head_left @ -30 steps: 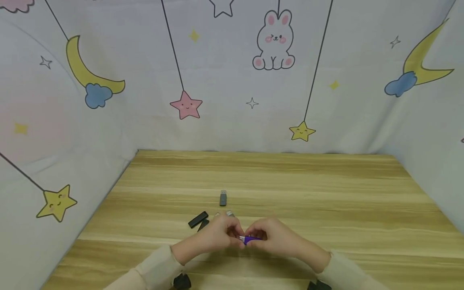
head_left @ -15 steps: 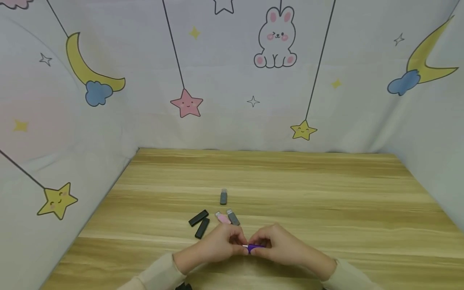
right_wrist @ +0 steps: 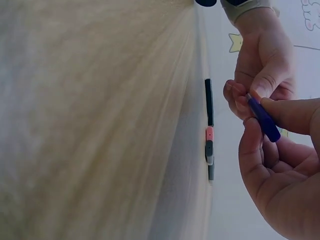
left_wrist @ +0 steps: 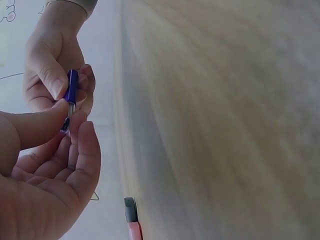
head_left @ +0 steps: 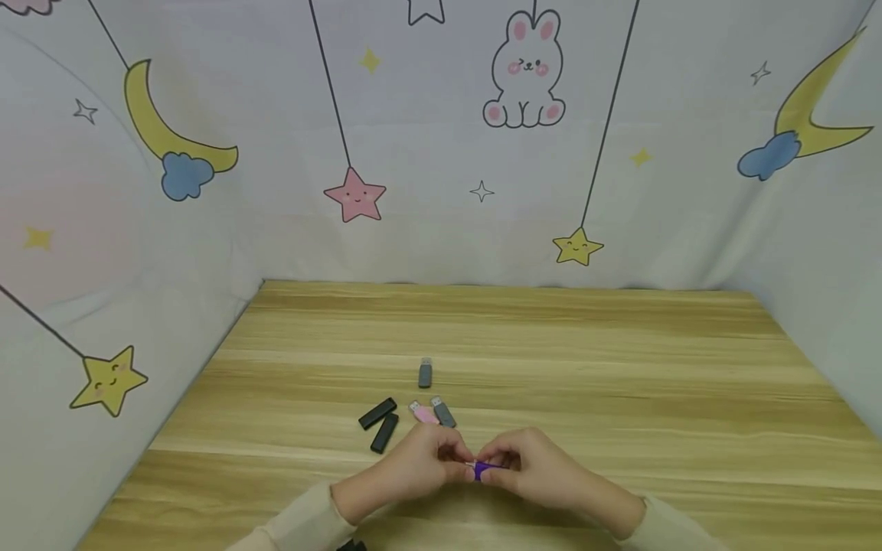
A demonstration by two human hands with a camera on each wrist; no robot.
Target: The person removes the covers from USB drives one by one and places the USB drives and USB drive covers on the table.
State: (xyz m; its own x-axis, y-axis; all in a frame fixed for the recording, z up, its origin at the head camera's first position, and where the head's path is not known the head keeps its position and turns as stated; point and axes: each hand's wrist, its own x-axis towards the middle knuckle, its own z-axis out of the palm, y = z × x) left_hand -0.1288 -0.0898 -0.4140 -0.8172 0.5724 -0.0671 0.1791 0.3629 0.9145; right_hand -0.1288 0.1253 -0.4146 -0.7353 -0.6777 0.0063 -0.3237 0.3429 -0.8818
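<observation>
Just above the front part of the table, both hands hold a small purple USB flash drive (head_left: pixel 485 469). My right hand (head_left: pixel 540 471) pinches its purple body between thumb and fingers. From the other side, my left hand (head_left: pixel 426 468) pinches the metal connector end, its fingertips almost meeting the right ones. In the left wrist view, a strip of metal shows between the purple body (left_wrist: pixel 72 86) and a small dark piece (left_wrist: pixel 65 125) at the left thumb. The right wrist view shows the wider purple end (right_wrist: pixel 269 129) sticking out past the right thumb.
Beyond the left hand lie a pink USB stick (head_left: pixel 425 415) and a grey one (head_left: pixel 444 413), side by side. Another grey stick (head_left: pixel 425 373) lies farther back. Two black sticks (head_left: pixel 377 413) are to the left. A patterned white cloth (head_left: pixel 441 153) surrounds the wooden table (head_left: pixel 586 360).
Both hands have shifted slightly toward the front and right with the purple flash drive. The pink and grey sticks, partly covered earlier, are now in sight.
</observation>
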